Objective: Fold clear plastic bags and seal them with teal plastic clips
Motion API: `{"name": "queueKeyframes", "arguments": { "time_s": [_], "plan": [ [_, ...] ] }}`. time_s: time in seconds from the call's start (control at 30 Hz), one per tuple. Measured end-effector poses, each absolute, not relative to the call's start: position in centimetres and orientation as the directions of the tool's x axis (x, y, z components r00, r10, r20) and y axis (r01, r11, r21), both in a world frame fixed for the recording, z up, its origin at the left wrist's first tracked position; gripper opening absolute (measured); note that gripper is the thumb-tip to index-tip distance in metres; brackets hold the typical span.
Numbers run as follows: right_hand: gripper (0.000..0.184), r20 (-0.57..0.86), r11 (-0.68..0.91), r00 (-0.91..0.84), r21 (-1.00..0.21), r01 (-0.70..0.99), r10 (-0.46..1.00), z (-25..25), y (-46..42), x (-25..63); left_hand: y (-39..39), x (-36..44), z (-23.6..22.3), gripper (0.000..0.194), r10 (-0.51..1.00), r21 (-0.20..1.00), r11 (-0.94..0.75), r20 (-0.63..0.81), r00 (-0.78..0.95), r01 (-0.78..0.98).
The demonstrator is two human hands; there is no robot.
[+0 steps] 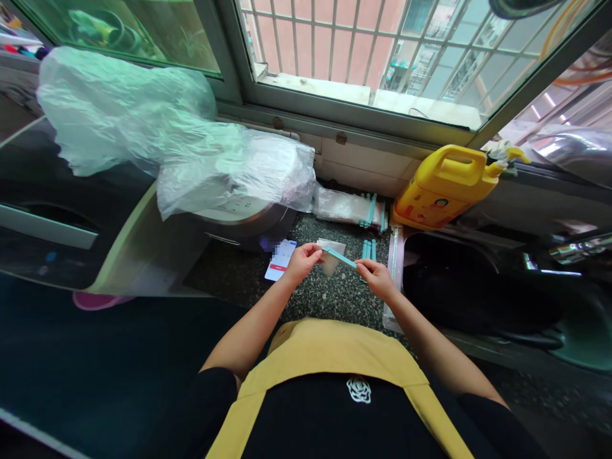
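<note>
Between both hands, above the speckled counter (329, 296), stretches a light-blue plastic strip (342, 258) that looks like a bag sealing clip. My left hand (304, 261) pinches its left end, and my right hand (375, 276) grips the right end. Behind the strip is a small clear plastic bag (329, 266); whether it touches the strip I cannot tell. Several matching blue strips (369, 249) lie just beyond my right hand. Farther back, more blue strips (370, 210) rest on a clear plastic packet (342, 205). A phone (281, 258) with a lit screen lies left of my left hand.
A rounded appliance (234, 226), draped with a large plastic bag (229, 159), stands at the back left. To the right are a yellow jug (442, 188) and a sink holding a dark pan (478, 306). A barred window (335, 44) is behind the counter.
</note>
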State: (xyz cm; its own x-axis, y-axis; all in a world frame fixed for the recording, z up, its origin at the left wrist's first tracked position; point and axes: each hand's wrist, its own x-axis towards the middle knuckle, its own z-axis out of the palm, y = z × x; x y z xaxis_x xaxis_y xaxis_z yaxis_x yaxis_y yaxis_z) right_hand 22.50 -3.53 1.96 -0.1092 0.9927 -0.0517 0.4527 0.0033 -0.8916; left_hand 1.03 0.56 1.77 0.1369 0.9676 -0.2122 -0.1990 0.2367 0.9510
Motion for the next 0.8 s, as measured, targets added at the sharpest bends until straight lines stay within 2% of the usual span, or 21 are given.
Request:
{"name": "queueKeyframes", "arguments": {
  "time_s": [0.07, 0.17, 0.4, 0.57, 0.8],
  "plan": [
    [0.038, -0.150, -0.098, -0.098, -0.908, 0.407, 0.984, 2.0, -3.2, 22.5, 0.6, 1.0, 1.8, 0.020, 0.967, 0.953, 0.233, -0.207, 0.148, -0.191],
    [0.041, -0.214, -0.164, -0.094, -0.912, 0.375, 0.972, 2.1, -2.8, 22.4, 0.5, 1.1, 1.6, 0.022, 0.967, 0.952, 0.236, -0.211, 0.142, -0.193],
    [0.041, -0.272, -0.256, -0.034, -0.934, 0.249, 0.962, 2.8, -2.9, 22.1, 0.5, 1.3, 0.6, 0.027, 0.962, 0.939, 0.268, -0.248, 0.117, -0.214],
    [0.040, -0.324, -0.306, -0.077, -0.934, 0.181, 0.943, 3.0, -3.2, 21.6, 0.5, 1.5, 1.0, 0.025, 0.961, 0.927, 0.277, -0.263, 0.089, -0.253],
    [0.038, -0.318, -0.302, -0.047, -0.932, 0.202, 0.947, 2.2, -3.2, 21.2, 0.6, 1.5, 1.4, 0.017, 0.941, 0.899, 0.337, -0.308, 0.142, -0.278]
  ]
}}
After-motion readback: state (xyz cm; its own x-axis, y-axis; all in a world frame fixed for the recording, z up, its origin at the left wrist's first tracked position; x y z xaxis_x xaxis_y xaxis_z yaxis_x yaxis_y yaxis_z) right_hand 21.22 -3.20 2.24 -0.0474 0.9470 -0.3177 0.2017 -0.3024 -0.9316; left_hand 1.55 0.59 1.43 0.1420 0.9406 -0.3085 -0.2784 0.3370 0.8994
